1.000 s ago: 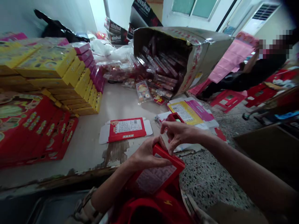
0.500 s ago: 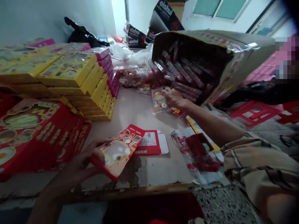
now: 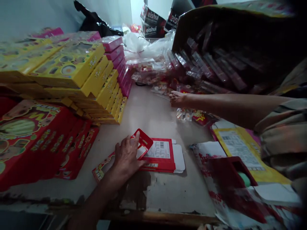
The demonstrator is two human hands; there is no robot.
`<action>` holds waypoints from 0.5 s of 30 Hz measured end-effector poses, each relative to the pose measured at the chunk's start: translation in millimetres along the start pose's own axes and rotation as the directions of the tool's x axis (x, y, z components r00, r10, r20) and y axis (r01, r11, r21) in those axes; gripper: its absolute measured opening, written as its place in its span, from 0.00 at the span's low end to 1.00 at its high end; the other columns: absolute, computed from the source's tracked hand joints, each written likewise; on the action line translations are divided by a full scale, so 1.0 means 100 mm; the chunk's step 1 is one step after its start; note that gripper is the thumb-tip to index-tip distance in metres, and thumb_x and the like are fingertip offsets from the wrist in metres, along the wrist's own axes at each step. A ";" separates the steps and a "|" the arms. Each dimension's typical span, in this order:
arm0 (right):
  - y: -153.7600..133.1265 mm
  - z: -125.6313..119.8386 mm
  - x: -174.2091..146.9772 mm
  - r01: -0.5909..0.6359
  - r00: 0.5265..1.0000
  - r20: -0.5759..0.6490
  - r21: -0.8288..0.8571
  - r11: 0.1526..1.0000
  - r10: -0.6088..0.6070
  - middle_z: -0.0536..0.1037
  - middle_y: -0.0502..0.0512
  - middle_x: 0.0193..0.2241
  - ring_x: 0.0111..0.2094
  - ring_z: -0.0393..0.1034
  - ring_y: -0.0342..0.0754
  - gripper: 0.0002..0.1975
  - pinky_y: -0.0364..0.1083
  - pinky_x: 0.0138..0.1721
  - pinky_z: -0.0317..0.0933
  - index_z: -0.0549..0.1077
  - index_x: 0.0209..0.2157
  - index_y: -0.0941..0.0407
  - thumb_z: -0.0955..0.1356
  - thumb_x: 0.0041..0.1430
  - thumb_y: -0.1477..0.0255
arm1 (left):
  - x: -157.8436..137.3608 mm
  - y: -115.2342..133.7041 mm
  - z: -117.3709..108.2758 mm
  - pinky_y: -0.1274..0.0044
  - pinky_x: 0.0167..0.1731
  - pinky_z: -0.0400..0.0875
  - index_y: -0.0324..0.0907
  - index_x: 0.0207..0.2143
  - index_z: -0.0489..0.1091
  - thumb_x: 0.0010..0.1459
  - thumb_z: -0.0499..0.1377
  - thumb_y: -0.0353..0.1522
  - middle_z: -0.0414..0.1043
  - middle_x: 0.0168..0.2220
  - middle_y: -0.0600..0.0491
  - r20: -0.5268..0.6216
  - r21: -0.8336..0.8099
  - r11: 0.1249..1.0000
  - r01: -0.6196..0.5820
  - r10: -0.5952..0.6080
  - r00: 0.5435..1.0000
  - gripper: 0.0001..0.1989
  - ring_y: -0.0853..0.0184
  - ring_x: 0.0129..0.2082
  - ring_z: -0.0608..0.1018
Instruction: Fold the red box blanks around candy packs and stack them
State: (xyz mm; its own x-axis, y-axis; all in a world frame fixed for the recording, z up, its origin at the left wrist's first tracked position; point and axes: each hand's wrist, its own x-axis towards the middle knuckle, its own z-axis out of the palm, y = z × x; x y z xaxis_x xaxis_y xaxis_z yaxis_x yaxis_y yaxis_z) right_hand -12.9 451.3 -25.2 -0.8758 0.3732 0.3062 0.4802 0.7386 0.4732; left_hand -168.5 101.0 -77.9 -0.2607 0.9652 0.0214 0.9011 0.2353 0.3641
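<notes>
The worktop [image 3: 148, 110] runs across the whole view, its front edge chipped and worn. On its right side a big cardboard carton [image 3: 240, 27] lies with its open mouth turned to the left, spilling clear packets [image 3: 217, 68]. To the left rises a stack of yellow boxes [image 3: 94, 76], with magenta boxes [image 3: 115, 57] behind its right edge and a leaning row of red boxes [image 3: 45, 140] in front. At lower right, a yellow-printed flattened carton [image 3: 242, 148] lies partly under a dark red object [image 3: 227, 179] with a pale green round part. The left hand [image 3: 126, 155] lies spread over a red box [image 3: 145, 143] near the front of the worktop, thumb stretched aside, hiding the box's middle. That box's long axis slants from lower left to upper right, its rounded red end pointing away and overlapping a flat red carton [image 3: 159, 155], which lies crosswise, white flaps to the right. The right hand [image 3: 178, 99] reaches in among the packets, fingers curled together; whether it pinches one I cannot tell. Its forearm crosses in front of the big carton's mouth.
</notes>
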 end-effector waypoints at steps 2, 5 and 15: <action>0.09 -0.22 -0.02 0.031 0.994 0.101 0.054 0.998 -0.036 0.79 0.59 0.49 0.45 0.77 0.50 0.13 0.52 0.46 0.73 0.77 0.49 0.59 0.69 0.70 0.64 | 0.00 -0.08 -0.02 0.50 0.55 0.69 0.46 0.70 0.56 0.43 0.75 0.41 0.68 0.56 0.38 0.000 -0.035 0.999 0.031 -0.031 1.000 0.54 0.40 0.56 0.73; 0.26 -0.78 -0.06 -0.018 0.944 0.319 0.290 0.957 -0.079 0.82 0.59 0.31 0.40 0.79 0.52 0.11 0.49 0.41 0.69 0.77 0.27 0.61 0.75 0.62 0.71 | -0.12 -0.28 -0.28 0.54 0.59 0.69 0.53 0.73 0.45 0.45 0.75 0.42 0.63 0.61 0.41 -0.070 -0.279 0.959 -0.056 0.037 0.997 0.59 0.46 0.61 0.71; -0.52 -2.76 -1.03 -0.259 0.964 0.262 0.964 -0.062 0.037 0.74 0.47 0.15 0.13 0.68 0.41 0.15 0.39 0.15 0.61 0.75 0.33 0.56 0.75 0.61 0.58 | -0.77 -0.09 -0.78 0.52 0.66 0.64 0.53 0.75 0.31 0.36 0.80 0.46 0.55 0.70 0.38 -0.279 -0.503 0.798 -0.331 0.212 0.937 0.76 0.42 0.68 0.65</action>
State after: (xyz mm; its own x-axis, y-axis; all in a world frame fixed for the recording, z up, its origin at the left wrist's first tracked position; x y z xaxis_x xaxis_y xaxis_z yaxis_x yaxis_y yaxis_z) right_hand 66.2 219.4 146.4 -0.8401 0.5338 0.0965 0.1492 0.3984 -0.9050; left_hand -183.5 15.2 -10.5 -0.1496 0.9220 0.3570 0.6311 -0.1889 0.7523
